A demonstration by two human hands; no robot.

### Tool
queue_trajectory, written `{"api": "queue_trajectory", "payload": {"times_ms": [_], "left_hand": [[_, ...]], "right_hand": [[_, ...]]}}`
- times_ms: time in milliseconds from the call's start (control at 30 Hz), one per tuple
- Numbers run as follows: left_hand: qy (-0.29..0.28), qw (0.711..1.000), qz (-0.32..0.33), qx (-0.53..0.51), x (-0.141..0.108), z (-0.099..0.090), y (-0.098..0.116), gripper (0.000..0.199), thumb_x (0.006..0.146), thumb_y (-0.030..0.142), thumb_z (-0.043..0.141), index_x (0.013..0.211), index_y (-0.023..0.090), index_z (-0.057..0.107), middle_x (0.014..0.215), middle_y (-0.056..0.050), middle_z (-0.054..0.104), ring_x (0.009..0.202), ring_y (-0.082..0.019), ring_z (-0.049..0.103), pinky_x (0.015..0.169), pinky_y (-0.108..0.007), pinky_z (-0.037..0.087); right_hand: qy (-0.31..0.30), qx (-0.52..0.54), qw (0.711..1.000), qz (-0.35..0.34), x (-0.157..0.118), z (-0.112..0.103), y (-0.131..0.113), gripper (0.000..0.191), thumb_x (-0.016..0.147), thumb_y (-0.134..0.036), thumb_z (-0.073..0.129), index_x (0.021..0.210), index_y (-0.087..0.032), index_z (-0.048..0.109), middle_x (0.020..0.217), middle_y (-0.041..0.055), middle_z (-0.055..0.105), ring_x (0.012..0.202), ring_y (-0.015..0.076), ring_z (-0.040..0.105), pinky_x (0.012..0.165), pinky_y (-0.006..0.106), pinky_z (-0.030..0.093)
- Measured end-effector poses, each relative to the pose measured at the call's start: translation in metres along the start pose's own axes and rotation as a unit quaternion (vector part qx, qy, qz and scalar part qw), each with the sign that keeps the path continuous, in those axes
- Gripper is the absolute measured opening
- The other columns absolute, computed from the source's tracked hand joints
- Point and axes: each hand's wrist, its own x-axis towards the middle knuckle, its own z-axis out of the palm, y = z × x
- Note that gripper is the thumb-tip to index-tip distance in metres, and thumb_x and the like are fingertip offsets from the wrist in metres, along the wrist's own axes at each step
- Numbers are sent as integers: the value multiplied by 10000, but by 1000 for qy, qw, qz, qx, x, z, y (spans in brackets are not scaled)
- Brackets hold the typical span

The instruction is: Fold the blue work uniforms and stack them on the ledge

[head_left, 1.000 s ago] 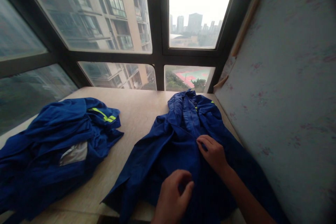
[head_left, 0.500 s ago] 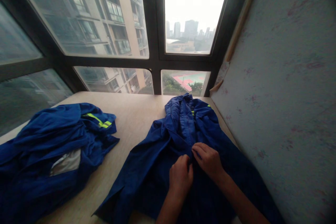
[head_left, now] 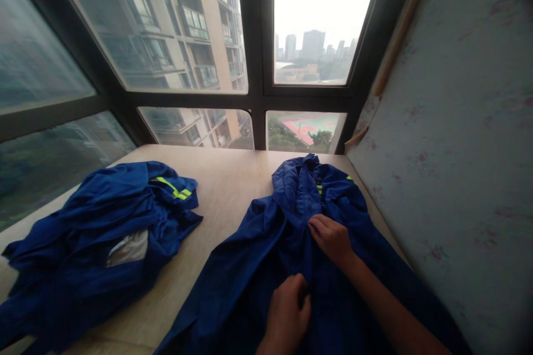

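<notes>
One blue work jacket lies spread on a pale tabletop, collar toward the window, its front directly beneath the person's fingers. The right hand has its fingertips drawn together in a pinch on the cloth just below the collar. Nearer the person, the left hand is curled over the jacket's front, thumb bent toward the forefinger; whether it grips any fabric cannot be told. To the left lies a crumpled blue garment with yellow-green stripes, and floral wallpaper rises on the right
</notes>
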Motion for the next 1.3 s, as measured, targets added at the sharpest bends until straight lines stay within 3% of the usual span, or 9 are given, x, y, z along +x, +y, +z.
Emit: {"api": "queue_trajectory", "payload": {"times_ms": [233,433,633,800,1000,1167,1300], "left_hand": [[-22,999,-31,1,-11,7,-9,179,823,82,481,899,207,584,950,-46,661,885,-179,632,763,-256,416],[-40,997,-50,38,-2,-4,-6,214,849,90,443,937,213,594,978,-60,661,883,-195,649,746,-271,420],[-33,998,-48,34,4,-16,-7,181,849,108,446,878,228,579,936,-37,661,848,-172,639,718,-257,403],[-51,997,-57,8,7,-12,-19,162,811,100,490,872,224,574,917,-22,676,868,-166,639,760,-248,411],[-81,994,-64,29,6,-10,-16,177,819,115,498,910,221,607,948,-33,693,890,-185,652,759,-264,416],[-77,995,-52,33,5,-11,-16,220,840,105,466,936,223,624,978,-44,698,919,-185,653,771,-261,423],[-98,993,-38,59,1,-11,-19,278,816,105,470,977,249,644,995,-37,700,925,-200,663,785,-278,436]], "right_hand": [[-102,-62,992,35,75,23,33,182,969,-234,519,949,-206,698,983,44,731,829,155,676,692,229,441],[-121,-67,989,54,117,37,42,167,948,-237,531,939,-209,696,989,59,723,892,185,668,669,248,429],[-139,-75,983,92,116,33,56,134,922,-227,554,931,-218,688,999,54,721,868,197,666,625,251,416],[-144,-25,986,80,95,22,68,126,922,-202,557,919,-218,682,976,34,722,848,173,670,667,239,448],[-61,29,997,37,78,4,72,165,932,-186,525,920,-206,688,988,47,727,849,168,676,749,254,487],[-7,-32,999,3,93,-24,71,218,972,-231,478,956,-208,694,1029,68,722,924,188,668,823,286,482],[10,-99,994,49,114,-28,94,224,969,-238,480,933,-192,696,1022,87,715,923,214,650,788,306,463]]}}
